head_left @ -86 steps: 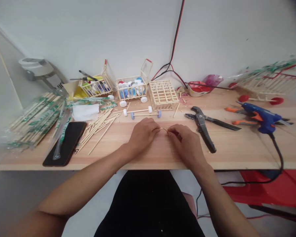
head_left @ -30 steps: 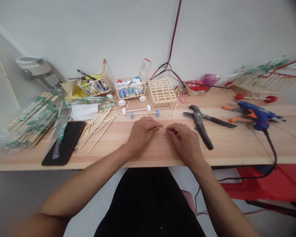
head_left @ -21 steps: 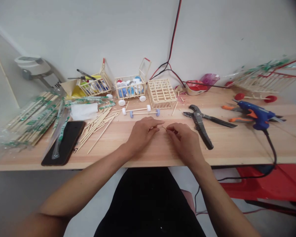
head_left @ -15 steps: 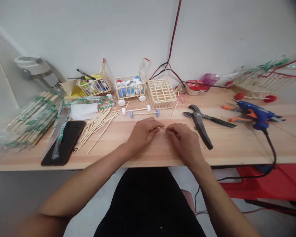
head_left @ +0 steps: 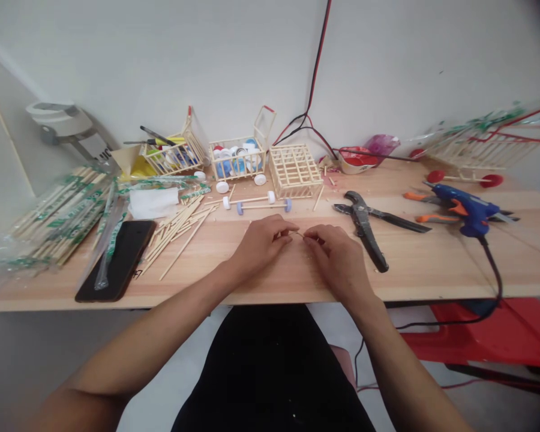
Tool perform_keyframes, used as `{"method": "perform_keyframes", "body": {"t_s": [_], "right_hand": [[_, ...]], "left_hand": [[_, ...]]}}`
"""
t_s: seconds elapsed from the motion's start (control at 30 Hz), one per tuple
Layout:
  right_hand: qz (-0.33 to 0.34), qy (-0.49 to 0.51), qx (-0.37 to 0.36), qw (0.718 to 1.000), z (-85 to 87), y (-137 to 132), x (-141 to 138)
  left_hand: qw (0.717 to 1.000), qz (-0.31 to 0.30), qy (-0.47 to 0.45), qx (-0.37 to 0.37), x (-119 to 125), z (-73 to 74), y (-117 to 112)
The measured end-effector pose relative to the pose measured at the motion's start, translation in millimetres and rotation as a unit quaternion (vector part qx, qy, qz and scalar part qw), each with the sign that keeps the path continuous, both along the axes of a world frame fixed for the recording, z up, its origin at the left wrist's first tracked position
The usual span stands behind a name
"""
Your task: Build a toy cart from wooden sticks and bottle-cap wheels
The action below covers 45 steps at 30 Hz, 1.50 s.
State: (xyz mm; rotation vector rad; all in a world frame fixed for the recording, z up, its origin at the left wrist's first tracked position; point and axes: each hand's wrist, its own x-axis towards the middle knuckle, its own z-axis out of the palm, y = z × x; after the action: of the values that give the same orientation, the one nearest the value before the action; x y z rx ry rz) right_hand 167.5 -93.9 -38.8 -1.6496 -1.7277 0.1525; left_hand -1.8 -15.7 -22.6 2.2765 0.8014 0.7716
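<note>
Head camera view: a person seated at a pine counter pinches a short wooden stick between both hands, directly in front of an open stick cage. The left hand and right hand each form a closed grip around one end of the stick, fingertips close together, with only its thin middle showing in the small gap between them. Both wrists sit just above the counter's front edge.

Left of the cage stand a stick cart filled with bottle caps and a second cart holding yellow and blue items. Farther left lie loose wooden sticks, a white tissue, a black phone and bundled chopsticks in green-printed wrappers. Just in front of the cage rest two stick axles with white and blue bottle-cap wheels.

Right of the cage are heavy black-handled pliers, a blue hot glue gun with its black cord trailing off the counter, a red-stained bowl and a larger stick cart with red wheels. A red and black wire runs down the wall behind the cage.
</note>
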Motion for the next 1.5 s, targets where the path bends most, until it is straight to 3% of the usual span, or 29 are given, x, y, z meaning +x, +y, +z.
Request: {"method": "perform_keyframes", "body": {"t_s": [0.13,0.63,0.87,1.13,1.3,1.5], "right_hand": [[-0.006,0.007,0.005,1.0,-1.8,0.7,0.3],[0.004,0.006,0.013,1.0,-3.4,0.7,0.1],[0.016,-0.014,0.008,1.0,0.4,-0.3,-1.0],[0.009,-0.014,0.013,1.0,-0.4,-1.0,-0.5],[0.018,-0.018,0.008,1.0,-0.3,0.4,-0.8],[0.014,-0.014,0.025,0.999,-2.4,0.1,-0.5]], "left_hand": [[0.999,0.027,-0.015,-0.038,0.5,0.4,-0.4],[0.993,0.01,-0.029,-0.111,1.3,2.4,1.9],[0.996,-0.025,-0.028,-0.075,-0.7,4.2,2.8],[0.997,0.01,-0.028,-0.076,1.0,3.1,1.0],[0.997,-0.006,-0.04,-0.065,0.8,4.0,0.1],[0.994,-0.003,-0.036,-0.102,0.1,4.1,1.7]]}}
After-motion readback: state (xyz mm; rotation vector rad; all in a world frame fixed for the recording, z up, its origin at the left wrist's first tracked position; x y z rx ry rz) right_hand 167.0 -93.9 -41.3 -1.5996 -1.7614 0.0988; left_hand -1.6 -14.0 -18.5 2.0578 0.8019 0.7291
